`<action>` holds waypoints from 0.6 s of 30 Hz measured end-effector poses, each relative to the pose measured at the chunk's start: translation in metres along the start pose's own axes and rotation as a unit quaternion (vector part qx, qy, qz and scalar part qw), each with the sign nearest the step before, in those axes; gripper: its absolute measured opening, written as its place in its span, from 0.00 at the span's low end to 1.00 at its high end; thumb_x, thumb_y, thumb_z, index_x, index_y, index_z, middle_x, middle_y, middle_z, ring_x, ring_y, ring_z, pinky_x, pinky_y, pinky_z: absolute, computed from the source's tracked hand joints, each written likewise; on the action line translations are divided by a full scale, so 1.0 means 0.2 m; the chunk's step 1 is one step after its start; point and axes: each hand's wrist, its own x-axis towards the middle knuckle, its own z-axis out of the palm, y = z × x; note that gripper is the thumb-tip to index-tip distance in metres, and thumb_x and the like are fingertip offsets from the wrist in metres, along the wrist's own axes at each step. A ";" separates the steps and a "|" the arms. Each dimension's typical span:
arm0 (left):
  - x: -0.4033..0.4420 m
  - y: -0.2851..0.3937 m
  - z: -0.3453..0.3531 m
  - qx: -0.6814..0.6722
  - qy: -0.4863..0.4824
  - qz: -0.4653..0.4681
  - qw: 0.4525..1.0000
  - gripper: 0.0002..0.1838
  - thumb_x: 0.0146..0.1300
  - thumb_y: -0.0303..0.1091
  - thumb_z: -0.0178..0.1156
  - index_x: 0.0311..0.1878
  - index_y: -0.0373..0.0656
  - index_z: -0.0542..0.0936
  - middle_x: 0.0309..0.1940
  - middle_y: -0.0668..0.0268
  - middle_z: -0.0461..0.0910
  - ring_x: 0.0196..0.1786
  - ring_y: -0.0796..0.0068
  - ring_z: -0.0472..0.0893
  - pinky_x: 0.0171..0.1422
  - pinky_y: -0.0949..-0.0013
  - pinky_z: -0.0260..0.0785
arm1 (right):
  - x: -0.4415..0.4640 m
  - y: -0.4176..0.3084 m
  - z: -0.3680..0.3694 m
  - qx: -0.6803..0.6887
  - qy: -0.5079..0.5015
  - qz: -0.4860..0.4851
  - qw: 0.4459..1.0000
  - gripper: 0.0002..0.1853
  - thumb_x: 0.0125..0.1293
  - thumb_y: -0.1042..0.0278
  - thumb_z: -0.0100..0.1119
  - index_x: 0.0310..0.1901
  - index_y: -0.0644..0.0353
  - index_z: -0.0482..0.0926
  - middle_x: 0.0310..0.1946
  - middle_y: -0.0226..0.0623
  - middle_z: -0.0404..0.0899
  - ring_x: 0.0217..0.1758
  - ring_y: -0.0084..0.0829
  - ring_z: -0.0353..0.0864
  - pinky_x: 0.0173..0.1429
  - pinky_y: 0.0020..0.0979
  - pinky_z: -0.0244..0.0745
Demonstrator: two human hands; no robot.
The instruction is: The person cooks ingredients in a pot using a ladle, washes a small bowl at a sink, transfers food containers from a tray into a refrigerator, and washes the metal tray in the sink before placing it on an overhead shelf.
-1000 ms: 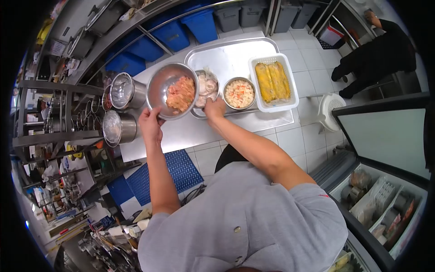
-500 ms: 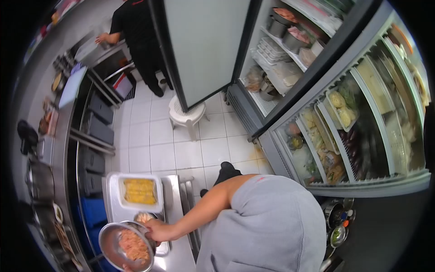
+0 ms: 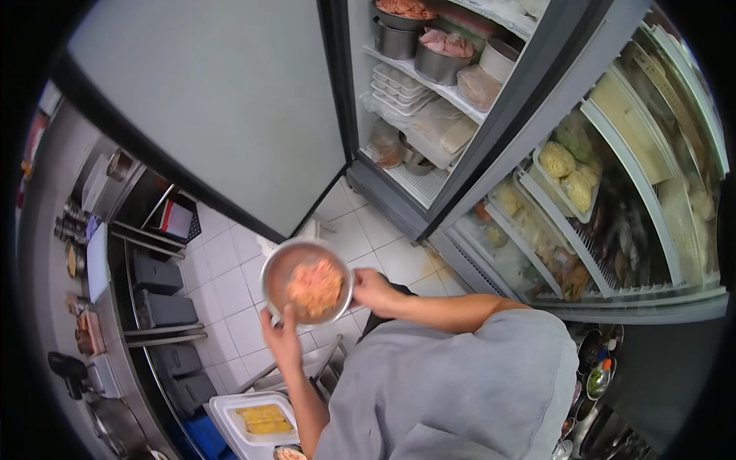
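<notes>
A round metal bowl (image 3: 275, 277) is held in front of me, tilted so that its inside shows. Inside it lies a heap of pinkish-orange raw meat (image 3: 316, 287), slightly blurred; I cannot tell which kind. My left hand (image 3: 282, 337) grips the near left rim, with the thumb over the edge. On the right side, my right hand (image 3: 373, 291) is closed on the rim, its fingers partly hidden by the bowl. Beyond the bowl stands an open refrigerator door (image 3: 207, 107), with a white stool (image 3: 310, 230) partly visible under it.
Open refrigerator shelves (image 3: 452, 93) hold metal pots, stacked trays and bagged food. A second glass-fronted compartment (image 3: 590, 245) on the right contains bagged food. At lower left, a white tray (image 3: 224, 414) bears yellow food (image 3: 264, 419). A steel counter (image 3: 115, 307) lines the left wall.
The bowl has moved up and away from the worktop towards the refrigerator. My left hand now shows clearly on its rim. The view has turned, and the person in black is out of sight.
</notes>
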 end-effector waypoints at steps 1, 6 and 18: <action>0.11 -0.01 0.17 0.038 -0.026 0.011 0.999 0.18 0.66 0.35 0.64 0.50 0.34 0.71 0.42 0.61 0.78 0.40 0.77 0.78 0.40 0.73 0.74 | 0.12 -0.01 -0.14 0.016 0.035 -0.020 0.999 0.09 0.66 0.76 0.56 0.46 0.70 0.78 0.36 0.38 0.82 0.38 0.31 0.85 0.42 0.35 0.86; 0.69 0.08 0.98 0.082 -0.146 0.036 0.985 0.08 0.61 0.27 0.60 0.39 0.33 0.74 0.32 0.64 0.76 0.30 0.78 0.79 0.26 0.71 0.78 | 0.49 -0.27 -0.71 0.028 0.224 -0.115 0.967 0.04 0.66 0.77 0.55 0.38 0.68 0.78 0.32 0.36 0.80 0.32 0.30 0.84 0.38 0.36 0.86; 1.24 0.52 2.05 -0.120 -0.441 -0.184 0.870 0.13 0.65 0.29 0.57 0.44 0.24 0.75 0.38 0.53 0.79 0.36 0.62 0.85 0.37 0.69 0.85 | 0.83 -0.90 -1.21 0.168 0.459 -0.222 0.844 0.05 0.71 0.75 0.50 0.42 0.69 0.73 0.41 0.43 0.77 0.42 0.35 0.83 0.43 0.37 0.87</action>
